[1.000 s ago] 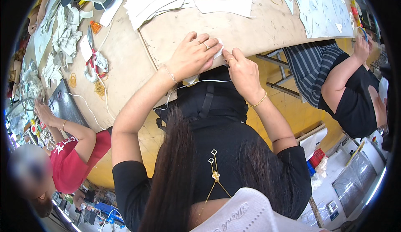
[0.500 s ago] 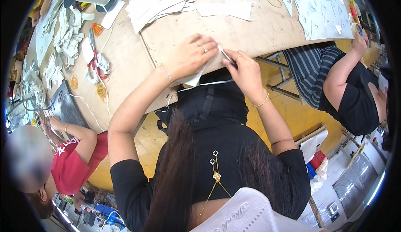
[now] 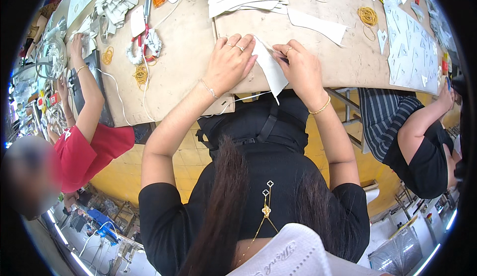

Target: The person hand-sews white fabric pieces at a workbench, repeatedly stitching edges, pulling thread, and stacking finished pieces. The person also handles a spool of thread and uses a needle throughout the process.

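White piece (image 3: pixel 271 71) at table (image 3: pixel 185 72) edge, lower tip overhangs. Left hand (image 3: pixel 228 63) alongside, right hand (image 3: pixel 300 68) curled by other side; can't tell if either grip pinches. Probably light, bendable; best held by edges.

White piece (image 3: pixel 271 72), mostly covered a second ago, now shows broadly between left hand (image 3: pixel 231 63) and right hand (image 3: pixel 301 69), fingertips farther apart. Co-worker in red (image 3: pixel 92 146): one arm now reaches farther over the table (image 3: pixel 357 69), hand near white strips (image 3: pixel 115 1).
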`<state>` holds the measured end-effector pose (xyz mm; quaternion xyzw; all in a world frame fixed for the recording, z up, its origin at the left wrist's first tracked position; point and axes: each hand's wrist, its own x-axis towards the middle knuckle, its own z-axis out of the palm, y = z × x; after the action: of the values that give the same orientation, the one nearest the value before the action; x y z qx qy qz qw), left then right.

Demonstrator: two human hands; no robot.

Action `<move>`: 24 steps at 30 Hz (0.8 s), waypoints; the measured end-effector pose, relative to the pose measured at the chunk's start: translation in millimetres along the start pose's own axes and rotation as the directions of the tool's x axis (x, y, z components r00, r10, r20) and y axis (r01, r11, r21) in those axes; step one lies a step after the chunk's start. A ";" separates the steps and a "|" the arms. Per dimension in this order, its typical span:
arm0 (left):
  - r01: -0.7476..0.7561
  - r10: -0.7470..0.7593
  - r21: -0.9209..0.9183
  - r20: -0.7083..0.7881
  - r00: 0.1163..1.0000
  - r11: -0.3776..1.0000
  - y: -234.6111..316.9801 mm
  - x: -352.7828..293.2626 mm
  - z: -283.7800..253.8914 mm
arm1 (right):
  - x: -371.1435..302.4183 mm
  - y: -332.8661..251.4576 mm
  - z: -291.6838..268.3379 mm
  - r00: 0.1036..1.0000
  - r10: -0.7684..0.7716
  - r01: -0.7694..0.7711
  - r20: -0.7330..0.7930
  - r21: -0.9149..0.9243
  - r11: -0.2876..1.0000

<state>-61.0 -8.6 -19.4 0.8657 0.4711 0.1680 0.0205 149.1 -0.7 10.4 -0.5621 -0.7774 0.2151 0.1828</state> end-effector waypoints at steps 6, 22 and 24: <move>-0.049 0.048 0.020 0.025 0.999 0.999 -4.3 2.5 -0.2 | -8.8 -4.3 10.6 0.989 -0.131 0.125 -0.062 -0.088 0.988; -0.048 0.048 -0.002 0.031 0.998 0.999 -4.2 6.5 -3.3 | -13.3 -6.6 12.5 0.983 -0.173 0.180 0.055 -0.185 0.966; -0.047 0.047 -0.001 0.035 0.998 0.999 -4.3 6.9 -4.2 | -13.2 -6.4 13.0 0.982 -0.178 0.185 0.058 -0.185 0.965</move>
<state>-62.4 -1.1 -14.4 0.8794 0.4500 0.1534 0.0248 141.1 -16.7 2.4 -0.4989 -0.8461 0.1342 0.1314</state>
